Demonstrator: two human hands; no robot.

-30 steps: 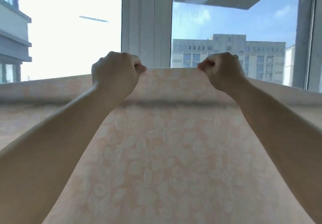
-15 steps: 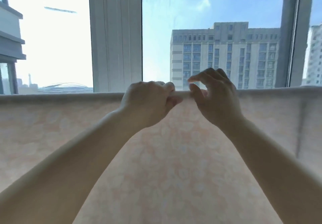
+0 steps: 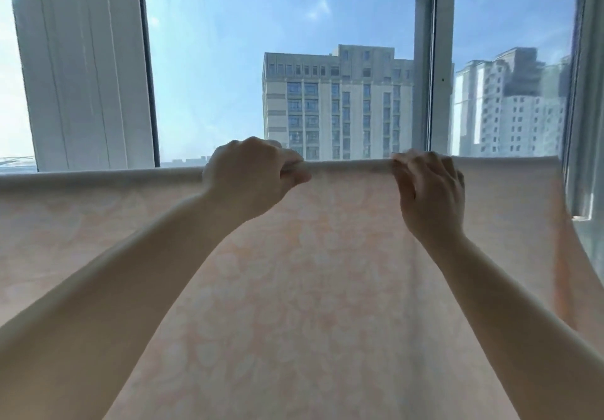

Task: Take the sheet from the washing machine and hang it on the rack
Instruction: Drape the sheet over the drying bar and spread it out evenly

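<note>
A pale peach sheet with a faint floral print hangs in front of me, folded over a horizontal bar that it hides. The fold runs across the whole view at hand height. My left hand grips the fold near the middle, fingers curled over the top. My right hand pinches the same fold farther right, fingertips hooked over its edge. The sheet's right edge hangs down near the window frame. The rack itself is not visible under the cloth.
Directly behind the sheet stands a large window with white frames and a vertical mullion. Tall buildings and blue sky lie outside. The sheet fills all the lower view.
The view has shifted left, so the window and sheet edge moved right in frame. My hands, close together half a second ago, have spread apart along the fold, and the right fingers closed onto it.
</note>
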